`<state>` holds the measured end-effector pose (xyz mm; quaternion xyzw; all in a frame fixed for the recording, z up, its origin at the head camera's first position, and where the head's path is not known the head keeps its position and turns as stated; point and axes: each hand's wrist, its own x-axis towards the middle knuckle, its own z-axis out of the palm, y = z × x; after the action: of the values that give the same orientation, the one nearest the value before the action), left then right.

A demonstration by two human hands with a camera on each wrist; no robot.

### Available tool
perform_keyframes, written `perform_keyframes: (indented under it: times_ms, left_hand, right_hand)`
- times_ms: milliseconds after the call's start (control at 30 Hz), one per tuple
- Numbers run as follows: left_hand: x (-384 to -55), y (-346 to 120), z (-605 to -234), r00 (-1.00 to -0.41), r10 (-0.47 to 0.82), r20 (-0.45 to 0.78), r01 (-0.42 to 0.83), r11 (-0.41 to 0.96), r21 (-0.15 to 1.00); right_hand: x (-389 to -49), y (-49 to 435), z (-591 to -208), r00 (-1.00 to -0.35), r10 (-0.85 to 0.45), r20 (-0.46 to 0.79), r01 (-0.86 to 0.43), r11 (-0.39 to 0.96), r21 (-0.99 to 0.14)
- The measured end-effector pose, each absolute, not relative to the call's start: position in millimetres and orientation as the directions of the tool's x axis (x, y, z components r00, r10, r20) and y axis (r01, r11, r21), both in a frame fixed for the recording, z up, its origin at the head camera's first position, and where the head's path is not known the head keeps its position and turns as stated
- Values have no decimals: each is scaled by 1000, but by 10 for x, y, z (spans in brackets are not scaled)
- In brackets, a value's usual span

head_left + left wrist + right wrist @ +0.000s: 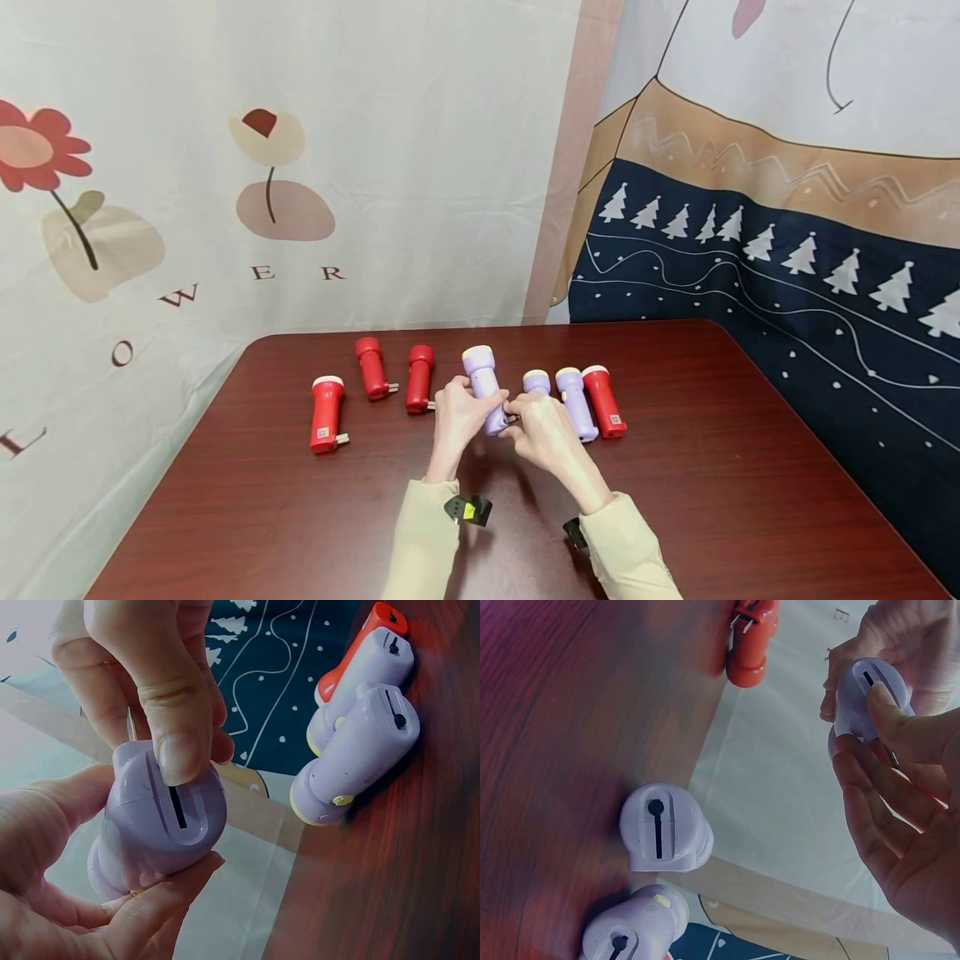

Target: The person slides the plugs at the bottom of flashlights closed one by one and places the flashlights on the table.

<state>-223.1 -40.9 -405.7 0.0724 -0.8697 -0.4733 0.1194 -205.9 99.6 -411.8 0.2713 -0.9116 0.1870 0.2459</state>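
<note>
Where my sleeves [423,537] end, a small black unit [468,510] sits at each wrist, close behind the work. Left hand [459,417] is clamped on the lavender flashlight [486,385], thumb on the right side, fingers on the left; reckon that stops the barrel twisting. It's mid-table, looks lifted, head far and tail toward me, so the end slot [178,806] is reachable. Right hand [546,425] pinches that tail: thumb over one end of the slot, forefinger against the side, next to a metal prong [131,726]. Thumb likely bears on a slider; can't see what's under it. Near left on the table [247,500]: a white-rimmed red flashlight [326,417], tail near, prongs out to the right. Right side: a second lavender one [536,382] partly hidden by my right hand, a third lavender one [576,404], then another red one [603,400] just beside it. No prongs visible on those, which probably lets them sit so close. Farther left, an all-red flashlight [372,368] and its twin [420,379] lie apart, prongs also out right; spacing likely leaves those room. Beyond the far edge: pale cloth [420,167] left, navy tree-print cloth [750,287] right.
</note>
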Motion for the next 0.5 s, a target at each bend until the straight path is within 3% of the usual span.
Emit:
perform_keyframes:
  times_ms: [500]
  left_hand:
    - [-2213,-399,-4042,-960,-250,126,-31,541,840]
  right_hand:
    - [-2053,991,-4117,-734,-403,547,-579,792,-194]
